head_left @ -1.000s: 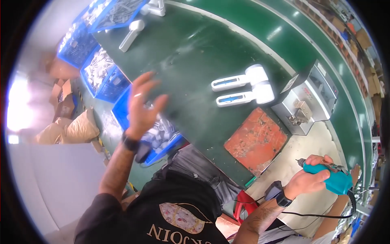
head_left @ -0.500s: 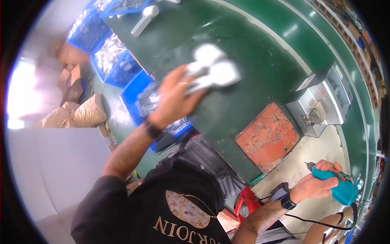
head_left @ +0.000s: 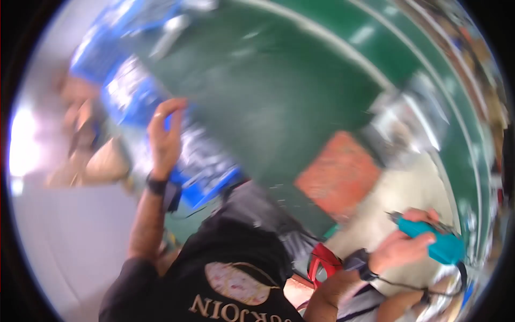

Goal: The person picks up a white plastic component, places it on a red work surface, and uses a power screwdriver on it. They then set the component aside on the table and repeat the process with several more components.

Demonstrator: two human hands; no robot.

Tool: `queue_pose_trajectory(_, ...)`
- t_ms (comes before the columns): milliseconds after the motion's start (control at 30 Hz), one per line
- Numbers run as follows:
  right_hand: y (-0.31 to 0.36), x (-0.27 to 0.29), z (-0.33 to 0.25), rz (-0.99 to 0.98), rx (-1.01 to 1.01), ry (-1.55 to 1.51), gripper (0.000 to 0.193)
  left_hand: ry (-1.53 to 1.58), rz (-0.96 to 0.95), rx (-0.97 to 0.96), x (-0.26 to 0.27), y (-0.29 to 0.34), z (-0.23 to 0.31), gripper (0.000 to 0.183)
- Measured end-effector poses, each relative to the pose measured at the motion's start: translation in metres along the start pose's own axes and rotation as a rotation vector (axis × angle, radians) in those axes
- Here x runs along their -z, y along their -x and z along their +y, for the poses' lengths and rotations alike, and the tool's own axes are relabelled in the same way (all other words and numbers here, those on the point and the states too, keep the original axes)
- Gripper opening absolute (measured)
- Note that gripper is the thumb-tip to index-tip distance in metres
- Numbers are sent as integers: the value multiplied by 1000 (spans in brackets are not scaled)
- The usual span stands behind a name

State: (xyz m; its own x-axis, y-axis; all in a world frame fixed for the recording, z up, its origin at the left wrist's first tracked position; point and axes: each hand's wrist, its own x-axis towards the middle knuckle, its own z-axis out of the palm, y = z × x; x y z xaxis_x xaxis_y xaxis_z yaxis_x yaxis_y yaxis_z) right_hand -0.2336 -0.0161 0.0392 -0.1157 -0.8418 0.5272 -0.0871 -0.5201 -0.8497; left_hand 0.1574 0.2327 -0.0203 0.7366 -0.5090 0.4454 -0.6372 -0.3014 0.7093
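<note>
My left hand (head_left: 165, 137) is over the edge of a blue bin (head_left: 196, 194) filled with grey-white parts, at the bench's left side. Its fingers are bent but apart, and nothing shows between them, though motion blurs the view. At lower right, my right hand (head_left: 403, 248) grips a teal electric screwdriver (head_left: 442, 246), its bit toward the left and a dark cord hanging from its rear. A long white part (head_left: 170, 35) lies on the green bench top (head_left: 257, 102) at the far left.
More blue bins (head_left: 120, 88) of parts line the left side. A red-orange worn board (head_left: 340, 174) lies right of centre, with a grey box (head_left: 410, 121) of metal parts beyond it. A red object (head_left: 323, 263) sits near my right forearm. Another person's arm (head_left: 399, 310) shows at lower right.
My left hand has moved left from the bench's middle to the bin, and the white parts it carried are out of it. The screwdriver stays in my right hand. The whole view has shifted slightly.
</note>
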Motion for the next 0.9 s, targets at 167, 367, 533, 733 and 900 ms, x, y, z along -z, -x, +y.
queue_pose_trajectory(167,38,24,-13,-28,-107,-104,76,317,-548,-514,-82,-41,160,17)
queue_pose_trajectory(367,63,90,-60,148,-136,7,78,633,-980,-797,-252,41,327,31)
queue_pose_trajectory(533,73,88,-68,135,-178,-6,76,459,-935,-775,-359,115,380,49)
queue_pose_trajectory(733,70,91,-52,158,-167,106,72,350,-1022,-634,-364,107,369,33)
queue_pose_trajectory(900,55,86,-28,127,-148,103,69,596,-933,-768,-289,60,322,23)
